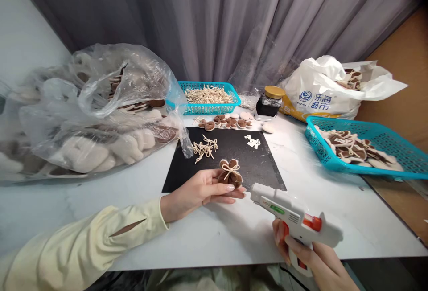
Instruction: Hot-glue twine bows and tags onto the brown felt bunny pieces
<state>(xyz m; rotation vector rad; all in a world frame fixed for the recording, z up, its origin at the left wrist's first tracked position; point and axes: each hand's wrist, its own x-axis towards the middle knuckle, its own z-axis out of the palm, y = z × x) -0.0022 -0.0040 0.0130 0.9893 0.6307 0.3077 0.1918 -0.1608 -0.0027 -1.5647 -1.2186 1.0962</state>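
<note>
My left hand (197, 190) pinches a small brown felt piece with a cream string bow (230, 173), holding it over the front edge of a black mat (254, 161). My right hand (307, 255) grips the handle of a white glue gun (294, 215) with an orange trigger. The gun's nozzle points left, close to the felt piece. A small heap of cream string bows (204, 147) lies on the mat behind my left hand. A few small white tags (253, 141) lie further right on the mat.
A large clear plastic bag of felt pieces (83, 117) fills the left. At the back stand a teal basket of strings (209, 97), a row of felt pieces (227, 122) and a dark jar (269, 101). A white bag (327, 88) and a teal basket of finished pieces (364, 150) are on the right.
</note>
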